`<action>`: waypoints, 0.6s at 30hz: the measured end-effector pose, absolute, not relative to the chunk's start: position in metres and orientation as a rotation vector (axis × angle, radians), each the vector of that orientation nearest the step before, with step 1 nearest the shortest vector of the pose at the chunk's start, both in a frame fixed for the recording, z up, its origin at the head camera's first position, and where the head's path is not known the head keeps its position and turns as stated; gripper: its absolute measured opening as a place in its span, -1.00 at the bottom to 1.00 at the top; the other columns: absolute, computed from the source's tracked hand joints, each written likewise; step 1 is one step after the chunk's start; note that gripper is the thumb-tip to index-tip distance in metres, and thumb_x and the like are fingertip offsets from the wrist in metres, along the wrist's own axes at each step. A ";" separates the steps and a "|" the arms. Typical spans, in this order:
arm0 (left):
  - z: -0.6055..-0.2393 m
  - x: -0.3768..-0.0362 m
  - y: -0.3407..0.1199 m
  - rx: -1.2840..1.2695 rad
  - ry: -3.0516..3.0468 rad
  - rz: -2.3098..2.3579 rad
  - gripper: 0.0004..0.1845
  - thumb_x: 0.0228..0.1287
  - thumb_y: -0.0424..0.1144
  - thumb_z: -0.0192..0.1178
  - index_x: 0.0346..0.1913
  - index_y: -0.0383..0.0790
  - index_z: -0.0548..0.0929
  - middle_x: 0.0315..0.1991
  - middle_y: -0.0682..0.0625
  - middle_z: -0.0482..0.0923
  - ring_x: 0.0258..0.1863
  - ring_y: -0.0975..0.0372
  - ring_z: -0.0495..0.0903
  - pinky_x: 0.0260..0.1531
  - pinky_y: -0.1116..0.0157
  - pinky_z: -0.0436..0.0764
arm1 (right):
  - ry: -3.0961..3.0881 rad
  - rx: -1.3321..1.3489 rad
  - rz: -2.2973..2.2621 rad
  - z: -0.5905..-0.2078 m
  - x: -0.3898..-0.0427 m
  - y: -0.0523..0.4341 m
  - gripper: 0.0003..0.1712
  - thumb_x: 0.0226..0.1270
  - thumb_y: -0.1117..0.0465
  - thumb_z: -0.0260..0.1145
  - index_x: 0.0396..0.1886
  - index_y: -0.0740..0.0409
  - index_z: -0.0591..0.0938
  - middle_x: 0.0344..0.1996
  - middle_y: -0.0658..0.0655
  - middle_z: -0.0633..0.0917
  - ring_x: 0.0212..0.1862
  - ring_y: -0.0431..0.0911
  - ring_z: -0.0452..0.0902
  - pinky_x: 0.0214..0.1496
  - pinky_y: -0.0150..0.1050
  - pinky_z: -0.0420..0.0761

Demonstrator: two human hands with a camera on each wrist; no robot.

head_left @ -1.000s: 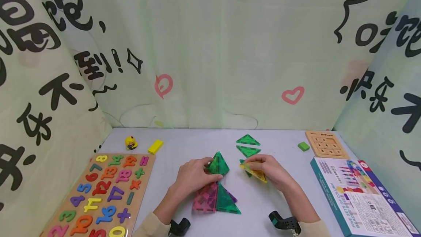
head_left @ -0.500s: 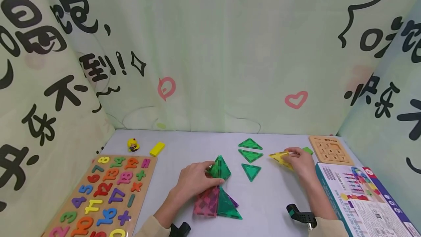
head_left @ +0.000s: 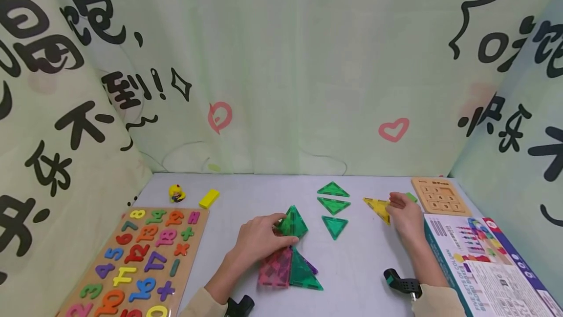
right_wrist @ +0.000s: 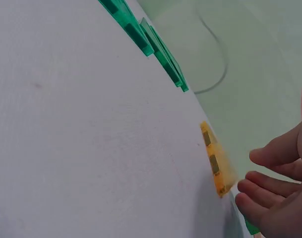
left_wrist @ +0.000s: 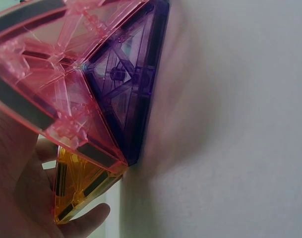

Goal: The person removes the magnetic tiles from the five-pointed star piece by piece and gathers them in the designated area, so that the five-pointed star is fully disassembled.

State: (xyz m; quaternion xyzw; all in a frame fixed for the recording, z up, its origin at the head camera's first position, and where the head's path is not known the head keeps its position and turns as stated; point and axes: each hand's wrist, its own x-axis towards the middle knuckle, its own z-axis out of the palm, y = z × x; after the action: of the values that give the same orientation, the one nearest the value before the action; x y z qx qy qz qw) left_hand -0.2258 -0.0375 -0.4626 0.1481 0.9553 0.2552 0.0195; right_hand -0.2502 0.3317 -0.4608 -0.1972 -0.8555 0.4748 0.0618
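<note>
My left hand (head_left: pixel 260 241) grips a standing model of see-through magnetic tiles, thumb in front and fingers behind. A green pointed top (head_left: pixel 295 221), a pink square tile (head_left: pixel 275 269) and a green triangle tile (head_left: pixel 303 273) show on it in the head view. In the left wrist view, a purple triangle tile (left_wrist: pixel 125 79) and a yellow triangle tile (left_wrist: pixel 77 181) also belong to it. On the right, a loose yellow triangle tile (right_wrist: pixel 216 161) is just off the fingertips of my right hand (right_wrist: pixel 282 183), which holds nothing, its fingers loosely bent.
Three loose green triangle tiles (head_left: pixel 335 227) lie in a column between the hands. A number board (head_left: pixel 132 268) stands at left, near a yellow block (head_left: pixel 208 199) and a yellow duck figure (head_left: pixel 176 193). A box (head_left: pixel 488 268) and a wooden number tray (head_left: pixel 440 196) are at right.
My right hand has carried the yellow triangle tile rightward, away from the green triangle tiles, and let go of it. My left hand has kept its grip on the model.
</note>
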 end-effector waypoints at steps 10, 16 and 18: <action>-0.462 -0.226 -0.038 0.472 2.968 0.799 -0.20 0.01 0.48 0.25 0.25 0.09 0.59 -0.20 0.10 0.74 -0.28 0.32 0.59 -0.38 0.31 0.50 | -2.808 -0.085 1.355 -0.433 -0.234 0.308 -0.59 0.48 0.20 0.18 0.22 0.29 0.55 0.10 0.31 0.66 0.08 0.03 0.58 -0.01 -0.34 0.54; -0.461 -0.226 -0.039 0.473 2.971 0.794 -0.20 0.00 0.50 0.24 0.25 0.10 0.59 -0.19 0.12 0.74 -0.27 0.33 0.59 -0.37 0.31 0.50 | -3.077 0.364 1.491 -0.423 -0.221 0.271 -0.68 0.37 0.16 0.31 0.03 0.24 0.66 -0.13 0.17 0.73 -0.15 -0.07 0.59 -0.06 -0.23 0.57; -0.461 -0.226 -0.039 0.471 2.972 0.794 -0.20 0.00 0.50 0.24 0.25 0.10 0.59 -0.18 0.12 0.74 -0.26 0.32 0.59 -0.36 0.30 0.50 | -3.182 0.525 1.523 -0.423 -0.216 0.254 -0.72 0.34 0.16 0.33 -0.04 0.21 0.68 -0.23 0.13 0.73 -0.22 -0.07 0.57 -0.12 -0.22 0.56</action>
State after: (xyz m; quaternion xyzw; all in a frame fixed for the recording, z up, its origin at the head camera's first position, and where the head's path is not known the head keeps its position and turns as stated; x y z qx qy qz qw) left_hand -0.2257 -0.0386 -0.4611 0.1514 0.9549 0.2550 0.0149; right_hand -0.2159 0.2539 -0.4229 0.1439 -0.8721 0.4175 -0.2107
